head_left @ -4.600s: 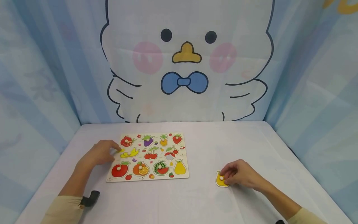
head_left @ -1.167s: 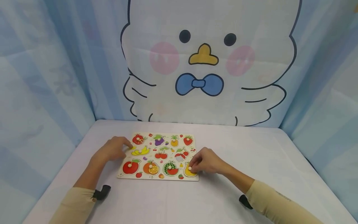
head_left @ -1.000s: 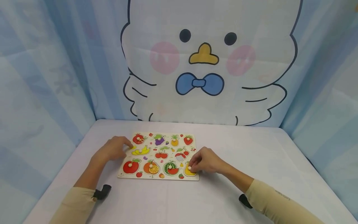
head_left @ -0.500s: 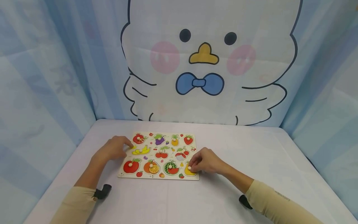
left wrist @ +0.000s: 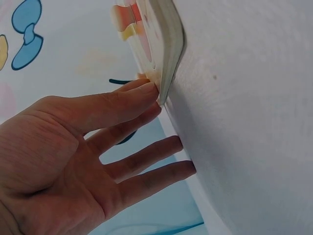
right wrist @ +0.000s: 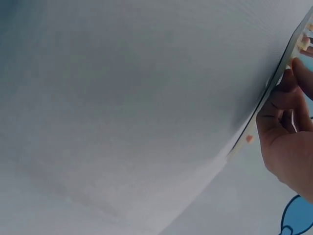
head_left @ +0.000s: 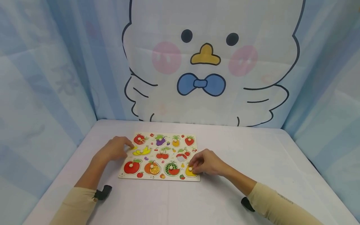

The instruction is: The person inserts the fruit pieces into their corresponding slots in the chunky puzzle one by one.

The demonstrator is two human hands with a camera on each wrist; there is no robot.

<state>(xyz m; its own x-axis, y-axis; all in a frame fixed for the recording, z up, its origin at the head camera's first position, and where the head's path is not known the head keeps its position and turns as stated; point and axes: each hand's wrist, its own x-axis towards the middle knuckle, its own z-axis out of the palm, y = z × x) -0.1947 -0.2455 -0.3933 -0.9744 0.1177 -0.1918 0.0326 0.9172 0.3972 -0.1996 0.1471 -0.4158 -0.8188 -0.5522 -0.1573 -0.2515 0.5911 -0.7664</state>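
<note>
A wooden fruit peg puzzle board (head_left: 157, 178) lies flat on the table, with knobbed fruit pieces across it. The right hand (head_left: 208, 162) pinches the knob of a yellow pear puzzle piece (head_left: 192, 174) at the board's near right corner. The fingers partly cover the pear; it overlaps the pear-shaped spot. At the board's left edge rests the left hand (head_left: 113, 148), its index fingertip beside the banana piece (head_left: 142, 151). In the left wrist view its thumb (left wrist: 117, 105) touches the board's edge, and the other fingers spread out fairly straight.
A white cloth covers the table (head_left: 157, 203). Behind it hangs a curtain (head_left: 199, 109) printed with a cartoon bird, and more curtain encloses both sides. Black straps with small devices (head_left: 103, 192) sit at both sleeves' cuffs.
The right hand has brought the pear piece from the table right of the board to the board's near right corner. The head view has shifted. Over the last second both hands stay nearly still.
</note>
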